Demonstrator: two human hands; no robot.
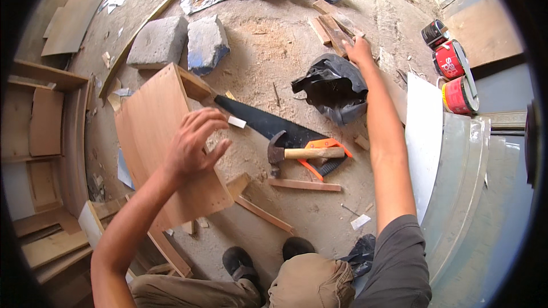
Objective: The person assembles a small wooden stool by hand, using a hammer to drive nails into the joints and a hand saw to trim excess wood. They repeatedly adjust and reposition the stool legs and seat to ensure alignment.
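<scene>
My left hand hovers over a wooden box with a light brown panel on top, its fingers apart and nothing in them. Far out to the right, my right hand closes on the near end of a short wooden block, which lies among other offcuts. Just below that hand sits a crumpled black plastic bag, its mouth gaping. Between my arms lie a handsaw with an orange and black handle and a claw hammer, whose wooden shaft crosses the saw's handle.
Two concrete blocks stand beyond the box. Several paint cans line the right side, near a white sheet and glass panes. An open wooden cabinet frame is at left. Wood strips lie near my feet.
</scene>
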